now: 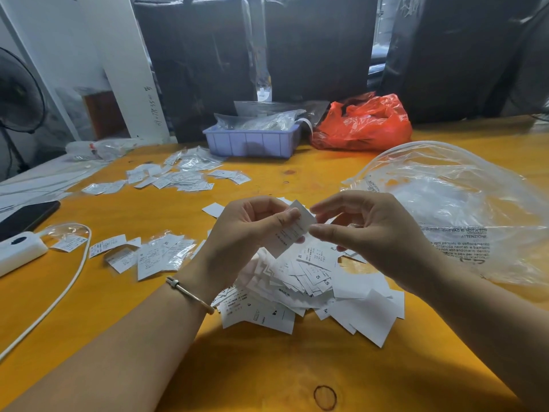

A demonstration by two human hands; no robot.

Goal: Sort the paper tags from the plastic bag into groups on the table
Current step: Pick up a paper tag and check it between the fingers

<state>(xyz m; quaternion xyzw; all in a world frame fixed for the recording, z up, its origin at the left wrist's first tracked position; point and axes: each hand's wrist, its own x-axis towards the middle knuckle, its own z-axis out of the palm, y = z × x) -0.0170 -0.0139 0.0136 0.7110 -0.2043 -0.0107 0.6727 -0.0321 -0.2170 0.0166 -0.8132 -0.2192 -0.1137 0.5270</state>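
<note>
My left hand (249, 230) pinches a small stack of white paper tags (292, 230) between thumb and fingers, held above the table. My right hand (365, 230) hovers just right of that stack, thumb and forefinger apart near the tags' edge, holding nothing that I can see. Below both hands lies a loose pile of white tags (315, 289) on the yellow table (267, 367). A large clear plastic bag (463, 203) lies at the right. One group of tags (151, 254) sits left of my left wrist, and another group (178, 176) lies farther back.
A blue tray (252, 141) with clear bags and a red plastic bag (365, 123) stand at the back. A white power strip (17, 251) with its cable and a black phone (26, 215) lie at the left. Dark wrapped bundles stand behind the table.
</note>
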